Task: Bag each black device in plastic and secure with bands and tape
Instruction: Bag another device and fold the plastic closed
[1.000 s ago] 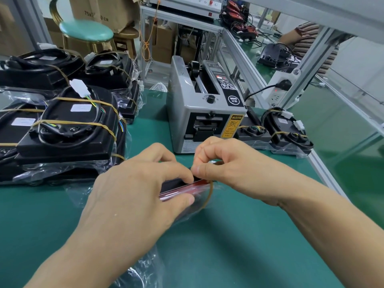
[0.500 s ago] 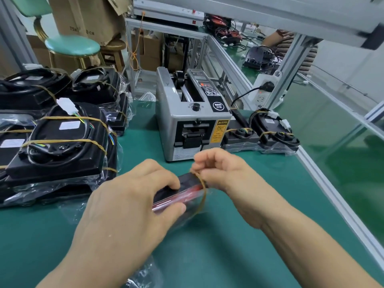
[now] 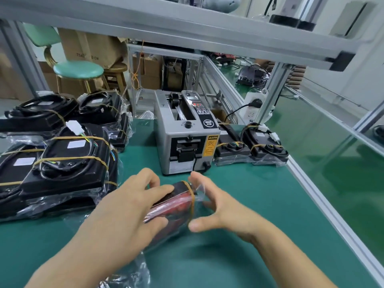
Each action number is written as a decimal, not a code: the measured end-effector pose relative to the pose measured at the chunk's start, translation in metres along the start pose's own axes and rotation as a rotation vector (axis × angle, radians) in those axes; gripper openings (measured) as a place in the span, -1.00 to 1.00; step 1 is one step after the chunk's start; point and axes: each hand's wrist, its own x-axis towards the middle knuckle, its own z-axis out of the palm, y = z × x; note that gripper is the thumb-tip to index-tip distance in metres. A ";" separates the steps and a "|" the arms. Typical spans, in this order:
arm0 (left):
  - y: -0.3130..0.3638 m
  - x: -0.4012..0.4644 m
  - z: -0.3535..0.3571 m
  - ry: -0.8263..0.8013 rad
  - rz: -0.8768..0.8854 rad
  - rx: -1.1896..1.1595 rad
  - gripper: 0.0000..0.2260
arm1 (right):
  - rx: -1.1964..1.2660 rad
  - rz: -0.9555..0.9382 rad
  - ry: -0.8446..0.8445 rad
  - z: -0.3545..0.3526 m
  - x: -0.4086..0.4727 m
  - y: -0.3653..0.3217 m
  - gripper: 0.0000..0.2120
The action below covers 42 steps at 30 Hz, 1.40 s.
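While left hand (image 3: 124, 206) grips the bagged black device (image 3: 176, 201) at lower centre, rubber band (image 3: 192, 196) sits near its right end; right hand (image 3: 218, 206) is released, fingers spread beside it. Risk: band could slip off, loose plastic bag (image 3: 200, 189) bunching.

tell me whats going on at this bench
A person is packing devices at a green bench. The left hand grips a bagged device, which has one rubber band around it; the right hand is cupped at its banded end. Finished banded units are stacked on the left, and a tape dispenser stands behind.
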 end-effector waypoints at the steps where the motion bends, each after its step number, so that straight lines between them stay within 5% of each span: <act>1: 0.000 -0.001 -0.002 0.021 -0.005 -0.083 -0.63 | 0.026 0.016 0.011 0.004 0.000 0.000 0.11; 6: -0.012 -0.017 0.000 0.319 -0.122 -0.737 -0.46 | 0.182 -0.245 0.145 0.002 -0.009 -0.027 -0.10; 12: -0.004 -0.006 0.000 0.510 -0.256 -1.075 -0.64 | -0.358 -0.539 0.335 0.007 -0.017 -0.063 -0.22; 17: -0.001 0.005 -0.019 0.526 -0.265 -0.849 -0.90 | -0.317 -0.518 0.343 0.019 -0.011 -0.054 -0.12; 19: 0.000 0.006 -0.022 0.530 -0.262 -0.781 -0.84 | -0.295 -0.498 0.368 0.020 -0.010 -0.054 -0.10; 24: 0.017 0.001 -0.026 0.543 0.033 -0.387 -0.85 | -0.219 -0.487 0.410 0.018 -0.006 -0.056 -0.14; 28: 0.007 0.002 -0.026 0.553 -0.242 -0.495 -0.66 | -0.187 -0.480 0.418 0.014 -0.007 -0.049 -0.13; 30: 0.005 0.006 -0.022 0.467 -0.329 -0.606 -0.76 | -0.196 -0.472 0.421 0.015 -0.009 -0.046 -0.10; 33: 0.009 0.014 -0.022 0.468 -0.293 -0.520 -0.92 | -0.204 -0.473 0.423 0.016 -0.008 -0.046 -0.07; 36: 0.015 0.015 -0.023 0.500 -0.176 -0.399 -0.90 | -0.206 -0.495 0.406 0.015 -0.006 -0.045 -0.27; 42: -0.001 -0.004 -0.024 0.096 0.145 -0.454 -0.92 | -0.184 -0.481 0.379 0.017 -0.009 -0.047 -0.36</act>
